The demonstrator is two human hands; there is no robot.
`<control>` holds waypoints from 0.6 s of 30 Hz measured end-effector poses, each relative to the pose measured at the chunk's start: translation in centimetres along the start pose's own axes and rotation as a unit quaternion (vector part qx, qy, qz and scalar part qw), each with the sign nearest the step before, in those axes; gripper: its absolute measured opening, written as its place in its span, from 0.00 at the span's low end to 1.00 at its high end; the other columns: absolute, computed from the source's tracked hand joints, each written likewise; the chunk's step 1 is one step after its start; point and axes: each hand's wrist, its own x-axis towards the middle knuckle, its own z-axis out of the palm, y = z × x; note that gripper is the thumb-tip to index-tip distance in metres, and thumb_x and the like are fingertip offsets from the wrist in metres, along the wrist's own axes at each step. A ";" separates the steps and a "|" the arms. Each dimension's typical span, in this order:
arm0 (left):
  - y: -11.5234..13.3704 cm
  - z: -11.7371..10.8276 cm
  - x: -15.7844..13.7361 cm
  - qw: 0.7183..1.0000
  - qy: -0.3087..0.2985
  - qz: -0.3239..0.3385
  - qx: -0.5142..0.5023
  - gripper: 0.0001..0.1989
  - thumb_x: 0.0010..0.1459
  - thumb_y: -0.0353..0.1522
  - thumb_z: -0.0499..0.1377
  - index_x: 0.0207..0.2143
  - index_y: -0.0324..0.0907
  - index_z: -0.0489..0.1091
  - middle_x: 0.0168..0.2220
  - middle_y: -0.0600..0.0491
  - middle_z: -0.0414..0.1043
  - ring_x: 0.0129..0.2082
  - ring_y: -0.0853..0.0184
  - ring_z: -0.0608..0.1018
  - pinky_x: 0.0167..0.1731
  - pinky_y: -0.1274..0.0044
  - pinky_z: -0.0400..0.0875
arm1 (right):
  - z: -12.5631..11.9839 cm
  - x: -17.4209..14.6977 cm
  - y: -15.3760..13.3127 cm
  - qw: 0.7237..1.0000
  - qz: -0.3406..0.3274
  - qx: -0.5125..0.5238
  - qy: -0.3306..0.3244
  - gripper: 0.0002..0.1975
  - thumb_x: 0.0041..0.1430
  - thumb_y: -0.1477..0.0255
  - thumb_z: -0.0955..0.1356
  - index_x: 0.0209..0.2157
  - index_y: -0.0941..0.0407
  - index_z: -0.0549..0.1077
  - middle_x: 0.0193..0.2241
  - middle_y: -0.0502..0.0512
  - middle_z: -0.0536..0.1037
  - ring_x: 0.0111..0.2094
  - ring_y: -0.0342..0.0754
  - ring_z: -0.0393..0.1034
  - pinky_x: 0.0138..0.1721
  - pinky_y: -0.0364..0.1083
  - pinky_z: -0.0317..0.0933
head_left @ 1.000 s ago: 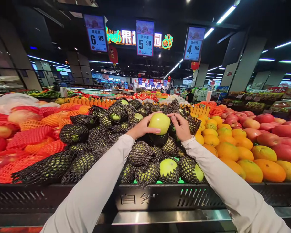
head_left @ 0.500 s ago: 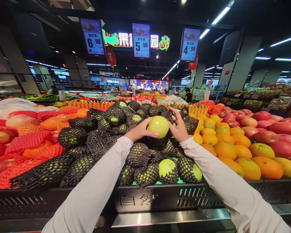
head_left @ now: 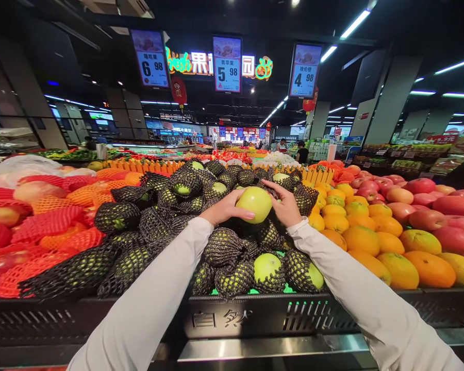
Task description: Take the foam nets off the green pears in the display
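Observation:
A bare green apple (head_left: 254,203) is held in my left hand (head_left: 224,208) above a heap of green apples in black foam nets (head_left: 185,221). My right hand (head_left: 286,205) reaches in from the right, its fingers curled over the apple's far side and touching a black net behind it. Both arms wear pale long sleeves. Two more partly uncovered green apples (head_left: 267,267) lie near the bin's front edge. The black display bin (head_left: 255,315) holds the heap.
Oranges (head_left: 375,247) and red apples (head_left: 441,206) fill the bin to the right. Fruit in red and orange nets (head_left: 42,221) lies to the left. Price signs (head_left: 227,64) hang overhead. A person (head_left: 302,152) stands far back in the aisle.
My left hand with the apple stays about where it was. My right hand lifted its fingers half a second ago and now curls them back over the apple's far side.

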 end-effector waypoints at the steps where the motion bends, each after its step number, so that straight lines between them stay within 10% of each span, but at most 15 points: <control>1: 0.0 0.0 0.1 1.000 0.001 0.002 0.000 0.34 0.35 0.40 0.72 0.47 0.38 0.72 0.46 0.46 0.76 0.46 0.54 0.77 0.47 0.69 0.72 | -0.1 0.0 0.0 1.000 -0.001 -0.011 0.005 0.20 0.60 0.64 0.66 0.53 0.54 0.75 0.52 0.56 0.78 0.49 0.52 0.73 0.55 0.54 0.65; 6: -0.9 -0.7 0.4 0.998 0.059 0.014 0.025 0.40 0.34 0.41 0.73 0.51 0.39 0.68 0.50 0.44 0.74 0.50 0.51 0.76 0.47 0.69 0.72 | -0.3 -0.1 0.3 0.998 0.041 -0.022 0.035 0.32 0.56 0.68 0.67 0.62 0.56 0.63 0.31 0.50 0.78 0.26 0.46 0.69 0.34 0.48 0.67; 11: -1.1 -0.7 0.4 0.998 0.040 0.042 0.022 0.42 0.37 0.45 0.71 0.55 0.41 0.67 0.55 0.43 0.70 0.54 0.49 0.73 0.52 0.66 0.70 | -0.4 0.0 0.6 0.992 0.032 -0.074 0.096 0.13 0.57 0.62 0.68 0.38 0.55 0.77 0.33 0.54 0.79 0.31 0.48 0.70 0.34 0.48 0.64; 18: 0.3 0.2 0.3 0.986 -0.035 0.042 0.156 0.35 0.32 0.44 0.73 0.46 0.41 0.75 0.64 0.43 0.60 0.66 0.44 0.59 0.65 0.60 0.53 | -0.1 -0.1 0.5 0.990 0.011 -0.083 0.115 0.16 0.56 0.57 0.70 0.25 0.55 0.77 0.30 0.55 0.75 0.33 0.49 0.71 0.40 0.50 0.66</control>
